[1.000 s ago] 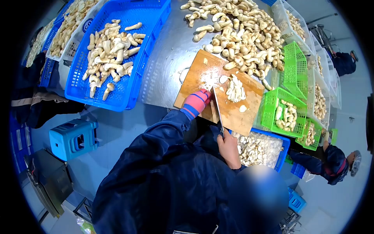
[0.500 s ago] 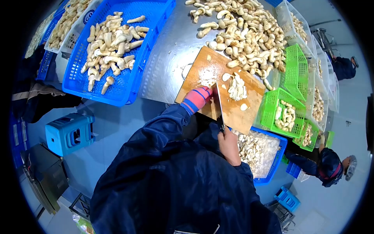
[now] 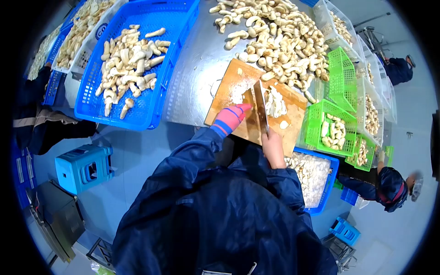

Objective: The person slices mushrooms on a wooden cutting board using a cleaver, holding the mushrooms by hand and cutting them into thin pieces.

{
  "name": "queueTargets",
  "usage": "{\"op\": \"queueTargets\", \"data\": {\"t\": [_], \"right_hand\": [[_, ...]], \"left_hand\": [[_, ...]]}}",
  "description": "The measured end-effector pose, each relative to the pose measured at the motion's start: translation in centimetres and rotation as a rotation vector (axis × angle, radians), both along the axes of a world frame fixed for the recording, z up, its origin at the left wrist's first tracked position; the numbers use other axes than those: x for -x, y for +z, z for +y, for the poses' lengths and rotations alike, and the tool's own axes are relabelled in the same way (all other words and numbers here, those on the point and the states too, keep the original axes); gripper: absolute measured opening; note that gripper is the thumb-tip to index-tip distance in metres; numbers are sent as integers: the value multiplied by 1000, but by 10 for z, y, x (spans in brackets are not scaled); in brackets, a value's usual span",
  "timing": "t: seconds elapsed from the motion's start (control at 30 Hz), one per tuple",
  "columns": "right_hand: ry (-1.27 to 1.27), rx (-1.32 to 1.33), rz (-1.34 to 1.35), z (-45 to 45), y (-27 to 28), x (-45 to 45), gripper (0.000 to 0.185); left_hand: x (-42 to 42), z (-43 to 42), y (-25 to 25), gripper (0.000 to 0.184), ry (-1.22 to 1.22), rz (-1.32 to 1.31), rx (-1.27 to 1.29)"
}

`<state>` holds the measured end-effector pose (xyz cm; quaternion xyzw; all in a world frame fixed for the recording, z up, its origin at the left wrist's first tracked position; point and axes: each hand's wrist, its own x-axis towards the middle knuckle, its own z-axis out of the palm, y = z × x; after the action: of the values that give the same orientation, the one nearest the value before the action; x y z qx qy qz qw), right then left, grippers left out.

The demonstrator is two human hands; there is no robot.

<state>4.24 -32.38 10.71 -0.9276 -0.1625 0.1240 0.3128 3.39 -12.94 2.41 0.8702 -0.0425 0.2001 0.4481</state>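
Observation:
My left hand (image 3: 229,119), in a pink and blue striped glove, is at the near left part of a wooden cutting board (image 3: 291,133). Its fingers are drawn together toward the knife; whatever they may pinch is hidden. My right hand (image 3: 273,145) is closed around the handle of a broad-bladed kitchen knife (image 3: 261,104). The blade stands over the board, between the gloved fingers and a small pile of pale mushroom slices (image 3: 276,101). One loose slice (image 3: 284,124) lies nearer me, and small scraps (image 3: 237,97) lie left of the blade.
Whole mushrooms (image 3: 286,46) are heaped on the metal table (image 3: 190,68) beyond the board. A blue crate (image 3: 153,107) of mushrooms stands left. Green baskets (image 3: 313,130) are at right; a blue-rimmed tray (image 3: 327,192) of slices sits below the board. Co-workers (image 3: 392,188) stand nearby.
My right hand has moved forward with the knife, and the blade has turned so its broad side shows. My left fingers are now a little apart from the blade. The view has shifted slightly.

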Motion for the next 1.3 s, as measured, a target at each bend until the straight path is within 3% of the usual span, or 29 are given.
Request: {"op": "queueTargets", "data": {"t": [0.07, 0.1, 0.13, 0.17, 0.23, 0.3, 0.4, 0.5, 0.57, 0.6, 0.63, 0.7, 0.73, 0.77, 0.83, 0.93, 0.97, 1.07, 1.1, 1.17, 1.23, 1.3], "right_hand": [[-24, -39, 43, -8, -2, 6, 19], [-126, -163, 281, 2, 27, 15, 19], [-170, -195, 479, 1, 30, 18, 18], [-209, -226, 674, -1, 32, 19, 18], [-26, -207, 426, -16, 16, 20, 18], [26, -225, 257, -32, 0, 16, 17], [-65, -288, 209, -53, -14, 11, 17], [-349, -312, 514, -38, 27, 11, 17], [-232, -307, 86, -44, -11, 19, 16], [-287, -335, 156, -45, -12, 19, 16], [-343, -364, 228, -45, -11, 20, 16], [-456, -418, 381, -44, -7, 23, 16], [-508, -439, 466, -46, -2, 21, 17], [-557, -459, 558, -48, -1, 22, 17], [-520, -386, 555, -53, -8, 20, 14], [-404, -299, 492, -50, -9, 18, 11], [-432, -452, 538, -50, -2, 20, 16], [-159, -417, 182, -46, -24, 32, 18], [-95, -390, 90, -44, -27, 36, 19], [-47, -305, 23, -33, -20, 38, 21], [-8, -222, -8, -26, -19, 39, 23], [0, -236, 19, -23, -31, 40, 25]], "left_hand": [[4, 10, 22, 36, 157, 289, 150], [4, 15, 31, 37, 233, 437, 225], [-7, 18, 19, 37, 308, 129, 393], [-19, 23, 9, 36, 330, 128, 415], [-41, 30, 26, 35, 379, 123, 465], [-77, 31, 23, 27, 291, 162, 385], [-126, 10, 41, 32, 221, 170, 60], [-174, -21, 49, 51, 160, 334, -339], [-195, -27, 42, 56, 125, 448, -524], [-202, -23, 52, 52, 65, 573, -500], [-203, -14, 45, 49, 32, 476, -458], [-194, 3, 39, 41, 16, 513, 67], [-188, 15, 37, 37, -92, 657, 786], [-169, 33, 30, 36, -207, 731, 1112], [-112, 56, 55, 37, -479, 799, 1417], [-49, 71, 65, 34, -558, 934, 1339], [-35, 77, 63, 33, -524, 1027, 1128], [-16, 82, 73, 31, -335, 1186, 463], [-21, 86, 64, 32, -373, 1208, 265], [-28, 85, 75, 35, -472, 1124, 152], [-46, 86, 59, 30, -230, 1142, 163], [-54, 82, 47, 32, -5, 846, -77]]}}
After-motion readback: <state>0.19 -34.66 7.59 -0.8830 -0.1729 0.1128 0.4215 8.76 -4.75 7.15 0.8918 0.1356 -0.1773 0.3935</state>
